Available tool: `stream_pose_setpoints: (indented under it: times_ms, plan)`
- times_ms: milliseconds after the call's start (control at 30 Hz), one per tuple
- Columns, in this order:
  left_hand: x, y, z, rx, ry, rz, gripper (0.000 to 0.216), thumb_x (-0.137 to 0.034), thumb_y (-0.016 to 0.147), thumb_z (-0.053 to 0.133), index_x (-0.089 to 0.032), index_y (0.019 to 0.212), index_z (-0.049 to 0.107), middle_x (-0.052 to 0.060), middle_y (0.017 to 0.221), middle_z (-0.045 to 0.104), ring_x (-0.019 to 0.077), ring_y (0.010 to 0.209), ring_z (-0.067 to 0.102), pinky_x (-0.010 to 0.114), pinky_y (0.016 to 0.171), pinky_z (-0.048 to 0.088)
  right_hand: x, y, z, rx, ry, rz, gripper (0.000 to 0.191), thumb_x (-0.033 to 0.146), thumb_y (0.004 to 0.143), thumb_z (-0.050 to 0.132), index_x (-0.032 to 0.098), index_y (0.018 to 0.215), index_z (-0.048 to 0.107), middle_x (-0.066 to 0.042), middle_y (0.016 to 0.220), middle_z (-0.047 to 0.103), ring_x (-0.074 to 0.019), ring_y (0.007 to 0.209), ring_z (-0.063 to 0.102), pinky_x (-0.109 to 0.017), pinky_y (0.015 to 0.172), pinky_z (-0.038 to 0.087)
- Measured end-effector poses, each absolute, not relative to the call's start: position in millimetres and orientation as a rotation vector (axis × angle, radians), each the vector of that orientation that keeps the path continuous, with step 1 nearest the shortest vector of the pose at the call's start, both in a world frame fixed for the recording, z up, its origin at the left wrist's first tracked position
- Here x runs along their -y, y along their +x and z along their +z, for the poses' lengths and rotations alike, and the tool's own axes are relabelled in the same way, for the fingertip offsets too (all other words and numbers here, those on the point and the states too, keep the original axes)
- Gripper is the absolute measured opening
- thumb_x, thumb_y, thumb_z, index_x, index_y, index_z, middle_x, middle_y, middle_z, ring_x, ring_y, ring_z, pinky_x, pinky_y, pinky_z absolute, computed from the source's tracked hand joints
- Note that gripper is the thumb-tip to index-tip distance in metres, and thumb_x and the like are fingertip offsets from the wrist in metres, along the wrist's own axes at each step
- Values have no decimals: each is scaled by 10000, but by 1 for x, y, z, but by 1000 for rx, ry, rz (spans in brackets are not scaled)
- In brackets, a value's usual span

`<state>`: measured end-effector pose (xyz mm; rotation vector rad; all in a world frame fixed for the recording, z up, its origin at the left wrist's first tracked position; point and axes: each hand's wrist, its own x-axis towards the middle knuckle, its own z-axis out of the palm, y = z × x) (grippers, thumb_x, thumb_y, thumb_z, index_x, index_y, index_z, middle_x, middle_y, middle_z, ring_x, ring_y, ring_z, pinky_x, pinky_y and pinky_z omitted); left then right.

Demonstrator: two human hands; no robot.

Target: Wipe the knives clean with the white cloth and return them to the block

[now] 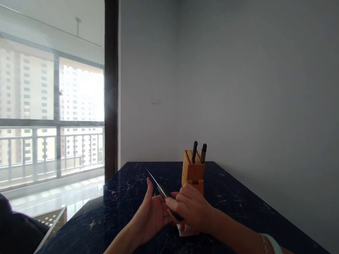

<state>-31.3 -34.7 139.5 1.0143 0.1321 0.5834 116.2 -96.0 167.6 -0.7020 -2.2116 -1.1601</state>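
A knife (pixel 165 192) with a black handle and a thin blade is held above the table, its tip pointing away and to the left. My right hand (pixel 194 208) is closed around the handle. Beside the handle, my left hand (pixel 152 215) is open, thumb raised and palm turned toward the knife; its fingertips are partly hidden behind the handle, so I cannot tell whether they touch it. Just beyond my right hand stands a wooden knife block (pixel 190 169) with two black-handled knives in its slots. Under my right hand, a white and red item (pixel 184 230) is mostly hidden.
The dark blue marbled table (pixel 96 239) reaches to the grey wall (pixel 260 91) at the back and right. At left, a black bag (pixel 10 237) rests by a chair with a perforated seat (pixel 52 219). A large window (pixel 30 98) lies beyond.
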Motion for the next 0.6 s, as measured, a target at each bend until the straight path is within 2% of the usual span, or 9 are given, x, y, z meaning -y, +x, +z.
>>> stream_pose_setpoints:
  times_ms: [67,167,300,367,433,500,600]
  plan:
    - [36,-31,133,-175,943,540,514,-584,797,361,-125,875,580,51,736,635,139,656,594,272,674,455,100,116,148,2292,-732,-1176,201,175,868,370,141,1005,513,-8,649,517,-146,663,458,-301,649,343]
    - [32,-30,121,-309,859,544,241,-339,795,527,-122,889,575,35,780,644,119,674,605,228,667,459,107,113,129,2361,-890,-1104,255,130,876,334,178,1069,494,-2,682,523,-145,686,461,-298,668,345]
    - [18,-36,110,-430,816,561,177,-188,739,564,-125,903,542,24,717,628,144,675,617,262,677,481,109,117,114,2227,-1260,-766,378,130,863,343,204,1234,360,-13,818,551,-153,748,473,-296,691,357]
    - [12,-42,107,-483,796,602,153,-141,713,546,-133,864,521,-13,595,573,134,630,607,268,667,487,110,125,111,2097,-1463,-635,376,138,834,394,201,1205,391,-28,889,554,-166,789,476,-304,708,357]
    - [6,-49,105,-486,793,617,119,-120,693,508,-150,807,493,-68,475,454,77,456,523,210,527,464,110,135,108,2035,-1616,-552,313,216,796,487,202,1108,474,-41,938,553,-193,849,476,-327,744,352]
    - [1,-55,104,-419,803,574,90,-120,676,464,-163,754,462,-111,408,307,30,307,340,144,367,340,109,144,105,2071,-1693,-478,293,286,742,567,205,1021,527,-43,947,564,-211,886,478,-343,784,338]
    - [-7,-65,103,-331,886,431,87,-135,662,417,-168,729,460,-131,366,198,21,264,143,130,291,224,108,156,102,2136,-1754,-390,246,220,721,564,210,966,553,-31,943,588,-199,911,487,-323,818,310]
